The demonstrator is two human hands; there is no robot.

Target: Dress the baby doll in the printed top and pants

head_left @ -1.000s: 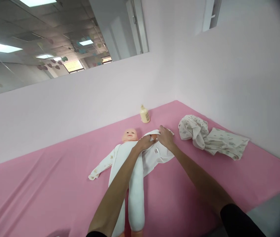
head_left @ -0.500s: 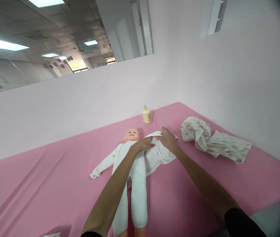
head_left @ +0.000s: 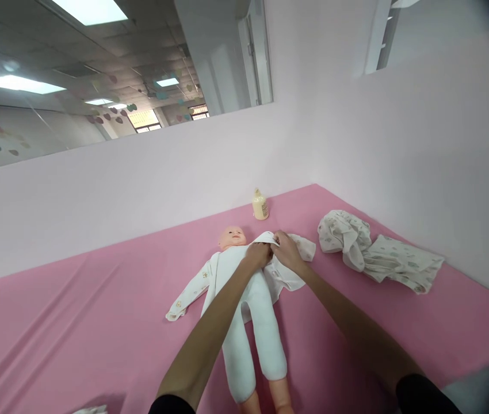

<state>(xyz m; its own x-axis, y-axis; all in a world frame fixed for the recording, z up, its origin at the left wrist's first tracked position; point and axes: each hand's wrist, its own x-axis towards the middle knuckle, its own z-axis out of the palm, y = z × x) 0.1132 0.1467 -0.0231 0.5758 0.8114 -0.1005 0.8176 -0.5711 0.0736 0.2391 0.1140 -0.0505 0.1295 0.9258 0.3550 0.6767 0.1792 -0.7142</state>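
A baby doll [head_left: 232,237] with a white cloth body lies on its back, its feet toward me. One arm, on my left, is inside a printed sleeve of a white baby shirt [head_left: 288,278]; the rest of the shirt spreads out under the doll and to the right. My right hand [head_left: 286,249] pinches the shirt's edge beside the doll's shoulder. Close against it, my left hand [head_left: 260,254] is closed at the shirt's armhole, over the doll's other arm, which is hidden. What the left fingers grip is hard to see.
A pale yellow pump bottle [head_left: 260,207] stands behind the doll by the white wall. Crumpled printed baby clothes [head_left: 380,253] lie to the right. The pink padded surface [head_left: 98,322] has folds at left, and a scrap of white cloth [head_left: 91,410] shows at the front edge.
My right hand has moved left toward my left hand, drawing the shirt edge with it. The left fingers have closed. The doll's legs have swung to the right.
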